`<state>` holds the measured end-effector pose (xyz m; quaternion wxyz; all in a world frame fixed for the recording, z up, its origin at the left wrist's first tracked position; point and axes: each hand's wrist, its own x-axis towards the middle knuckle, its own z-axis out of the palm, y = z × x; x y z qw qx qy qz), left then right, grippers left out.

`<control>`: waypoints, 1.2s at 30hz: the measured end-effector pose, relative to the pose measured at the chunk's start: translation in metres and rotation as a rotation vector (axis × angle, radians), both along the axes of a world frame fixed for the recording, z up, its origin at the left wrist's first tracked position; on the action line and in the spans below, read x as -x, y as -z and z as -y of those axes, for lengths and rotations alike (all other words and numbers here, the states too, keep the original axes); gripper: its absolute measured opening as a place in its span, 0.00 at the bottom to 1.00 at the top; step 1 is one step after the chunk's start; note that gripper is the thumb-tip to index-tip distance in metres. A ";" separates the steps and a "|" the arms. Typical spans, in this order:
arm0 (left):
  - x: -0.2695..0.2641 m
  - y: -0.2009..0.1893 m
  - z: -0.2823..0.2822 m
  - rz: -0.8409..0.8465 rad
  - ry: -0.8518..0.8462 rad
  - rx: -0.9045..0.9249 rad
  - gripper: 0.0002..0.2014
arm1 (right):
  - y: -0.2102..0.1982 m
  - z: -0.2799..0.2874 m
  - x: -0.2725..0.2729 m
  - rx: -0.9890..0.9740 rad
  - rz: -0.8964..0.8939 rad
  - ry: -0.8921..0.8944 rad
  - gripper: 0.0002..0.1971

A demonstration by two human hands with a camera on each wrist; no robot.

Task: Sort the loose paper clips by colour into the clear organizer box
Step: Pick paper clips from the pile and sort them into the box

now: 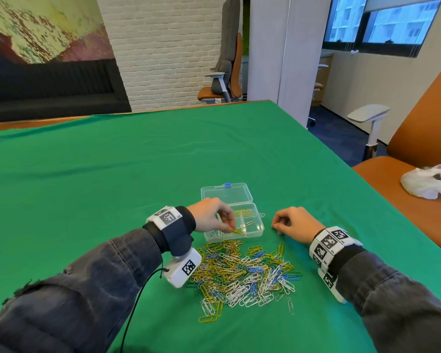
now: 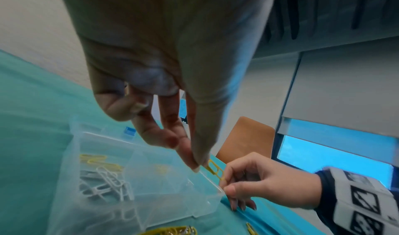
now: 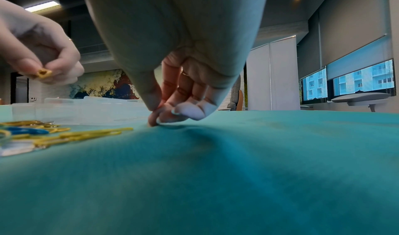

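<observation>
Left hand [image 1: 210, 216] fingers pinching a yellow paper clip [image 1: 237, 231] over the organizer box [image 1: 257, 231], frame centre. Right hand [image 1: 294, 221] fingers curled, tips on table [image 1: 112, 174], holding nothing visible.

A green cloth [image 1: 138, 174] covers my table. To my right an orange chair [image 1: 418, 154] holds a crumpled white bag [image 1: 429, 183] (plastic, I think). Another orange chair [image 1: 227, 80] stands by the brick wall [image 1: 163, 52].
</observation>
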<state>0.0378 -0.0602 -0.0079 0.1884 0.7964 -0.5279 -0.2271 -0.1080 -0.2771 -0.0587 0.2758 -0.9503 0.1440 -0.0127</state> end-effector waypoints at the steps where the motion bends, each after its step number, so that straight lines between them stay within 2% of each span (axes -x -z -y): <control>1: -0.003 0.001 0.000 -0.026 -0.022 0.011 0.05 | 0.000 0.000 0.000 0.000 -0.001 0.001 0.05; 7: -0.030 0.002 0.002 -0.136 -0.190 0.084 0.06 | 0.000 0.000 0.000 0.001 -0.003 -0.004 0.05; 14: -0.052 0.010 0.008 0.023 -0.344 0.040 0.06 | -0.001 0.000 0.001 0.006 -0.011 -0.005 0.05; 28: -0.052 0.009 0.006 0.075 -0.350 0.034 0.03 | -0.003 -0.001 0.001 0.014 -0.014 -0.010 0.05; 36: -0.045 0.005 0.000 0.181 -0.344 0.026 0.02 | -0.003 -0.001 0.001 0.007 -0.014 -0.007 0.05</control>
